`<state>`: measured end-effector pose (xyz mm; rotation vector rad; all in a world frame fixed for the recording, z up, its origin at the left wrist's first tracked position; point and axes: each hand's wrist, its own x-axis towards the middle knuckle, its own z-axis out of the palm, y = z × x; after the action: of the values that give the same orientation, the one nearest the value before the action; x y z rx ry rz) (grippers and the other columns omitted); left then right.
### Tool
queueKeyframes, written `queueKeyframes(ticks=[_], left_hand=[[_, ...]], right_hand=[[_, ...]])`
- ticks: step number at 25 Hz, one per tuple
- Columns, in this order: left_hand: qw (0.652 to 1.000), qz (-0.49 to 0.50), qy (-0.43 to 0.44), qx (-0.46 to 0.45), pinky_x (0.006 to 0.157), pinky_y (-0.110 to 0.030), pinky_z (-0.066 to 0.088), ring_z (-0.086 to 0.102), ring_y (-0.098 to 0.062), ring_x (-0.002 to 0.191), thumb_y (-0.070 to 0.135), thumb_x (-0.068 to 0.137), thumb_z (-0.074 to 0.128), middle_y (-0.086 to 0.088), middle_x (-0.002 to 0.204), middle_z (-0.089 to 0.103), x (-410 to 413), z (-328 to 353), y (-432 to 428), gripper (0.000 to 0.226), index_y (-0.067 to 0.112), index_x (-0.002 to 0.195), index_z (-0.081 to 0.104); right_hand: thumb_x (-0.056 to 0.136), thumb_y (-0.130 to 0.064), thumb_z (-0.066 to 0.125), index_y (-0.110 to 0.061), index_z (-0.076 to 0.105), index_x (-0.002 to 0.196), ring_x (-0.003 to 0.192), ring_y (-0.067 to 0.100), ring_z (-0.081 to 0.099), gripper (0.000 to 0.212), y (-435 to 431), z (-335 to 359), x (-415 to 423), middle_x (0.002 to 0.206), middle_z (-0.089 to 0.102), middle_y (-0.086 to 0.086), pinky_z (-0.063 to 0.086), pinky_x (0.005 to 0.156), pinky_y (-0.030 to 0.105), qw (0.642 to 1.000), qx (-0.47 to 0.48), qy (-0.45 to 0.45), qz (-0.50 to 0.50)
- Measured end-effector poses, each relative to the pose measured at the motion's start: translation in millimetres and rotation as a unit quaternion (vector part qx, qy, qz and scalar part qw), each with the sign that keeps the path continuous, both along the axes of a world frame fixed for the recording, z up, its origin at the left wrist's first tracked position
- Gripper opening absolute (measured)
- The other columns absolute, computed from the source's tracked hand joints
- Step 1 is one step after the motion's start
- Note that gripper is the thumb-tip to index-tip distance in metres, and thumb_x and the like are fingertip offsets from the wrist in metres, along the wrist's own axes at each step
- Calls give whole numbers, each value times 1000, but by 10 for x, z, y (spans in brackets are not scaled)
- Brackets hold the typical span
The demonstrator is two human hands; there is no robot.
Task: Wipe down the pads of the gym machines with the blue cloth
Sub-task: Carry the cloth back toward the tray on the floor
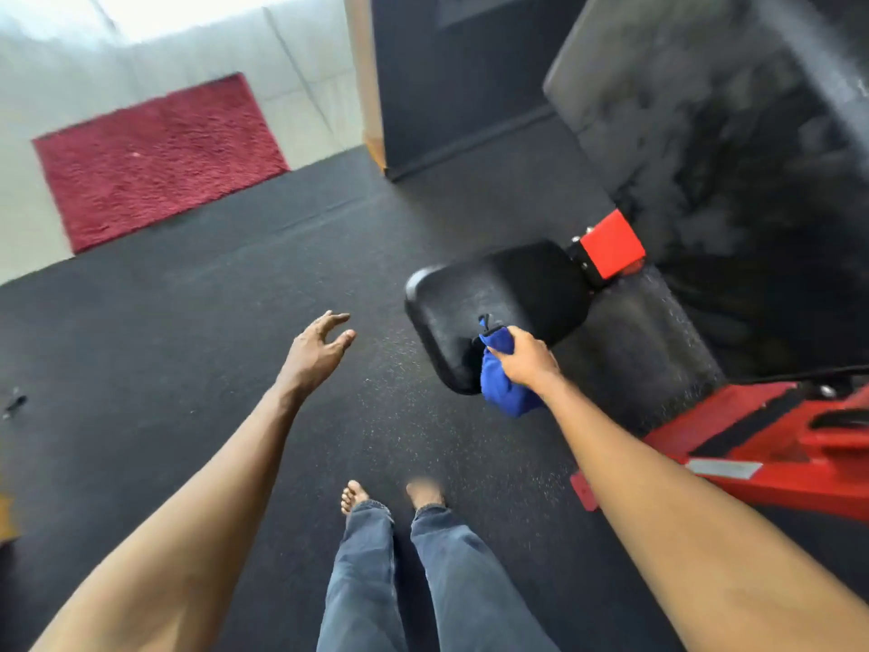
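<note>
view: head camera, looking forward and down
right hand (526, 360): arm stretched forward, fingers curled tight round a bunched blue cloth (505, 392), knuckles up
blue cloth: pressed against the near edge of a small rounded black vinyl pad (498, 294); lower half hangs below the pad's edge, dark tag pokes up at the top
black vinyl pad: glossy, fixed at its far right end to a red metal bracket (611, 244)
left hand (315, 355): out in the air over the speckled black rubber floor (188, 345), fingers spread and loosely bent, gripping nothing, well apart from the pad
large black upholstered backrest (705, 110): upper right, behind the bracket, blurred
red steel machine base (776, 444): low at right, beside the right forearm
shaggy red rug (160, 157): far left, on pale flooring beyond the rubber
legs: blue jeans (423, 581), bare feet (355, 494) on the rubber, bottom centre
</note>
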<state>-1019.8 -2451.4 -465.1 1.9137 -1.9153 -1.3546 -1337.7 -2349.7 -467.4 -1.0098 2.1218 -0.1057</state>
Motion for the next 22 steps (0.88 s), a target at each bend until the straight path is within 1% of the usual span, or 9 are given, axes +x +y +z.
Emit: queueKeyframes(ticks=[3, 5, 8, 11, 13, 16, 18, 20, 22], left_hand=[[995, 98, 0, -11, 114, -26, 26, 38, -17, 144, 34, 98, 62, 0, 155, 45, 680, 573, 289, 45, 28, 142, 56], [985, 170, 5, -27, 114, -28, 29, 41, -18, 143, 34, 97, 63, 2, 152, 48, 1166, 917, 520, 47, 29, 144, 54], [964, 264, 10, -32, 113, -31, 33, 46, -19, 139, 34, 95, 64, 1, 150, 51, 1903, 1277, 997, 51, 30, 145, 53], [930, 364, 11, -44, 112, -34, 36, 49, -22, 137, 38, 90, 67, -2, 149, 53, 2773, 1622, 1756, 59, 24, 145, 53], [899, 434, 8, -61, 113, -34, 35, 49, -25, 138, 38, 87, 68, -7, 148, 52, 3336, 1820, 2372, 64, 18, 145, 52], [858, 507, -16, -87, 110, -30, 36, 51, -24, 136, 23, 92, 70, -8, 146, 55, 3961, 2073, 3230, 55, 11, 144, 54], [820, 562, -30, -101, 109, -29, 37, 52, -22, 134, 20, 93, 69, -7, 146, 55, 4358, 2260, 3919, 54, 12, 144, 54], [778, 616, -43, -115, 114, -32, 36, 50, -22, 137, 23, 91, 69, -7, 148, 53, 4718, 2421, 4650, 57, 13, 145, 52], [738, 661, -48, -131, 117, -36, 34, 48, -23, 139, 32, 85, 70, -8, 149, 52, 4999, 2579, 5317, 65, 13, 144, 53]], right_hand=[[91, -34, 67, -20, 61, 121, 117, 34, 60, 33, -160, 481, 414, 123, 68, 11, 47, 88, 36, 995, -10, -21, 96], [90, -36, 67, -23, 62, 119, 115, 33, 62, 32, -273, 782, 841, 120, 69, 10, 47, 85, 36, 989, -32, -39, 137], [90, -39, 66, -22, 63, 114, 110, 33, 64, 30, -367, 1145, 1605, 113, 71, 10, 47, 81, 36, 974, -71, -76, 200], [92, -37, 63, -22, 63, 117, 112, 32, 63, 29, -308, 1530, 2562, 116, 71, 9, 39, 75, 32, 943, -93, -97, 303], [92, -34, 63, -24, 62, 119, 111, 30, 63, 28, -184, 1771, 3243, 116, 71, 7, 38, 76, 30, 917, -105, -117, 367], [93, -33, 62, -28, 62, 116, 110, 29, 63, 24, 45, 2035, 4155, 114, 70, 4, 37, 76, 29, 878, -111, -123, 449], [93, -32, 61, -28, 61, 117, 111, 28, 62, 24, 313, 2233, 4877, 114, 68, 2, 37, 77, 28, 841, -117, -127, 513], [93, -28, 61, -27, 61, 118, 112, 28, 62, 26, 661, 2468, 5607, 116, 68, 2, 38, 78, 29, 793, -136, -142, 577], [93, -23, 59, -23, 62, 119, 114, 31, 61, 26, 1060, 2703, 6232, 119, 68, 6, 39, 79, 29, 739, -150, -148, 640]])
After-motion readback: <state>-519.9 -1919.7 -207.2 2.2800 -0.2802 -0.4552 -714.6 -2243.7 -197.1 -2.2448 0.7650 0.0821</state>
